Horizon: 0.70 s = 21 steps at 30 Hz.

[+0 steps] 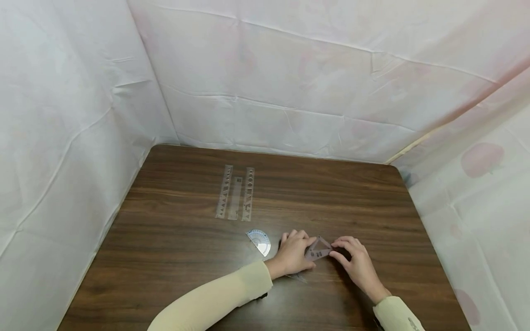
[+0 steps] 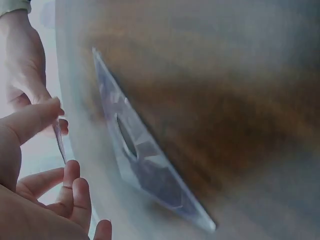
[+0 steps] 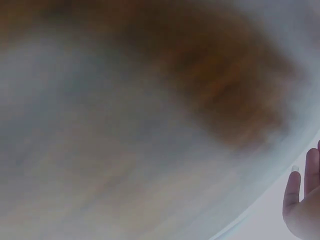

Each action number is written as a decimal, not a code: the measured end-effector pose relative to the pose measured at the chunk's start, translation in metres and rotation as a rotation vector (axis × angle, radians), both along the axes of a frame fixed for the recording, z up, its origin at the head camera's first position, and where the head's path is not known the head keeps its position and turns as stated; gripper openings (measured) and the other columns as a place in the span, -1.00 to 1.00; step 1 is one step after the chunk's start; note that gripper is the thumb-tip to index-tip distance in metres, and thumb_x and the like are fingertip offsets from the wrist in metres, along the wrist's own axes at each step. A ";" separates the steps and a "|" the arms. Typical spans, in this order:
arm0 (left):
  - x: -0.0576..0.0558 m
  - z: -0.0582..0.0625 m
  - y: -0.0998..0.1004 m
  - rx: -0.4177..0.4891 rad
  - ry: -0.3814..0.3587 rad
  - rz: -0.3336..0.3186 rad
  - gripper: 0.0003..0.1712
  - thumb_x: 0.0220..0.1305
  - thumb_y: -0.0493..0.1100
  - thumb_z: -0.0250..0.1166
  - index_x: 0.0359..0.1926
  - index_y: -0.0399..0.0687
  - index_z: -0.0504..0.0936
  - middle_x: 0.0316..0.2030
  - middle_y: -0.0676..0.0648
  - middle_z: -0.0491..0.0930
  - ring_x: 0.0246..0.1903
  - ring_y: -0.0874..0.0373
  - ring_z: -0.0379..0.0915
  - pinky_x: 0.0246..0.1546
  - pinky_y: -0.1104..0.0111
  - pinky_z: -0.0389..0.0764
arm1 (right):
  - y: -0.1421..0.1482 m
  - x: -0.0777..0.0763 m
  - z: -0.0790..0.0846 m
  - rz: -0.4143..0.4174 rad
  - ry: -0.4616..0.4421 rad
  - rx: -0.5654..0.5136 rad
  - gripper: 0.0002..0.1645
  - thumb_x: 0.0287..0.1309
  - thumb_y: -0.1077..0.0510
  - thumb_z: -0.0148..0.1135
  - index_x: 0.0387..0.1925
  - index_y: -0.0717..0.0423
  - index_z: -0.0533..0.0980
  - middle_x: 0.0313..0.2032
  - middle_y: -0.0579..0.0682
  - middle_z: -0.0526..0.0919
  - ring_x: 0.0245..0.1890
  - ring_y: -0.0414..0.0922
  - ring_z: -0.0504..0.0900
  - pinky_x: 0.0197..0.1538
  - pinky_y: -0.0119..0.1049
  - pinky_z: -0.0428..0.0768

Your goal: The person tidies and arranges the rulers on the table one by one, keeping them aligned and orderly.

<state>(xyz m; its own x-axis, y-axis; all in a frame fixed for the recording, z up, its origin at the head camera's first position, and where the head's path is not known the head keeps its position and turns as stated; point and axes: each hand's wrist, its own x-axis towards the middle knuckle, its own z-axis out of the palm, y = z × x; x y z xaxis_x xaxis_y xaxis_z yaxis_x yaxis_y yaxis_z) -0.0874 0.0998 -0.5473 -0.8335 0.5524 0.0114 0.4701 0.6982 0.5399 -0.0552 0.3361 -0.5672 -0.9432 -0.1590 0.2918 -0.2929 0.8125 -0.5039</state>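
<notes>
A clear triangular set square [image 1: 319, 253] is held between both hands in the head view. My left hand [image 1: 293, 252] grips its left side, with thumb and finger at its edges. The right hand [image 1: 357, 263] pinches its right corner between thumb and fingers. In the left wrist view the held set square [image 2: 59, 140] appears edge-on near the left fingertips. A second set square [image 2: 135, 150], with an oval cutout, lies on the table there; in the head view the left forearm partly hides it. The right wrist view shows only part of a hand [image 3: 305, 210] at its edge.
A clear protractor [image 1: 260, 241] lies just left of the left hand. Farther back, three clear rulers lie side by side: a left stencil ruler [image 1: 224, 193], a middle plain one [image 1: 235, 198] and a right stencil ruler [image 1: 248, 195]. White curtains [image 1: 265, 82] surround the brown wooden table [image 1: 178, 220].
</notes>
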 end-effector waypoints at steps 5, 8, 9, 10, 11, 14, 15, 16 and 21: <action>-0.010 0.004 -0.008 0.025 0.019 0.039 -0.15 0.03 -0.01 0.61 0.39 0.11 0.56 0.03 0.09 0.60 -0.04 0.20 0.39 0.02 0.27 0.26 | -0.010 -0.011 0.001 -0.009 0.036 -0.046 -0.70 0.02 0.21 0.58 -0.17 -0.04 0.71 -0.16 -0.15 0.73 -0.11 -0.19 0.62 0.02 -0.40 0.47; -0.016 0.007 -0.013 0.033 0.029 0.058 -0.18 0.08 -0.05 0.57 0.40 0.09 0.54 0.05 0.08 0.59 -0.02 0.19 0.39 0.04 0.27 0.29 | -0.020 -0.017 0.003 -0.044 0.024 -0.092 -0.71 0.05 0.20 0.57 -0.16 -0.04 0.71 -0.21 -0.14 0.74 -0.17 -0.17 0.67 -0.02 -0.44 0.52; -0.019 0.009 -0.014 0.040 0.032 0.063 -0.20 0.10 -0.07 0.56 0.40 0.08 0.54 0.05 0.07 0.59 -0.02 0.18 0.40 0.05 0.26 0.30 | -0.024 -0.019 0.004 -0.056 0.015 -0.113 -0.72 0.06 0.20 0.57 -0.16 -0.03 0.71 -0.22 -0.13 0.75 -0.18 -0.16 0.68 -0.04 -0.45 0.55; -0.021 0.010 -0.016 0.050 0.034 0.065 -0.20 0.12 -0.09 0.55 0.41 0.06 0.54 0.06 0.06 0.58 -0.02 0.18 0.40 0.05 0.27 0.31 | -0.027 -0.021 0.004 -0.069 0.004 -0.134 -0.73 0.07 0.19 0.56 -0.16 -0.03 0.71 -0.22 -0.13 0.74 -0.19 -0.16 0.69 -0.05 -0.47 0.56; -0.023 0.012 -0.018 0.061 0.034 0.067 -0.21 0.13 -0.11 0.55 0.41 0.05 0.53 0.06 0.06 0.58 -0.01 0.17 0.41 0.04 0.28 0.32 | -0.031 -0.023 0.005 -0.082 -0.004 -0.154 -0.73 0.07 0.19 0.56 -0.16 -0.03 0.71 -0.23 -0.13 0.74 -0.20 -0.16 0.70 -0.06 -0.49 0.57; -0.030 0.015 -0.025 0.097 0.033 0.063 -0.21 0.16 -0.17 0.53 0.42 0.00 0.51 0.06 0.03 0.56 0.01 0.15 0.43 0.01 0.30 0.34 | -0.041 -0.029 0.008 -0.100 -0.001 -0.210 -0.74 0.06 0.20 0.57 -0.17 0.01 0.71 -0.25 -0.12 0.74 -0.21 -0.15 0.70 -0.09 -0.54 0.58; -0.032 0.015 -0.027 0.109 0.031 0.058 -0.22 0.16 -0.19 0.53 0.43 -0.02 0.51 0.07 0.02 0.56 0.02 0.15 0.44 0.01 0.31 0.35 | -0.044 -0.031 0.008 -0.105 0.000 -0.225 -0.73 0.06 0.20 0.57 -0.17 0.01 0.71 -0.25 -0.12 0.74 -0.21 -0.15 0.70 -0.09 -0.56 0.56; -0.034 0.016 -0.029 0.116 0.024 0.053 -0.22 0.18 -0.20 0.52 0.43 -0.03 0.49 0.08 0.01 0.55 0.03 0.14 0.44 0.01 0.31 0.36 | -0.047 -0.033 0.008 -0.105 0.010 -0.236 -0.71 0.05 0.22 0.58 -0.16 0.03 0.71 -0.26 -0.11 0.73 -0.21 -0.14 0.69 -0.09 -0.56 0.56; -0.044 0.020 -0.040 0.105 0.018 0.029 -0.23 0.25 -0.23 0.47 0.47 -0.06 0.45 0.12 -0.01 0.49 0.09 0.11 0.39 0.14 0.22 0.42 | -0.060 -0.042 0.007 -0.071 0.050 -0.232 -0.60 0.02 0.24 0.59 -0.05 0.06 0.71 -0.31 -0.08 0.69 -0.23 -0.12 0.65 -0.10 -0.39 0.57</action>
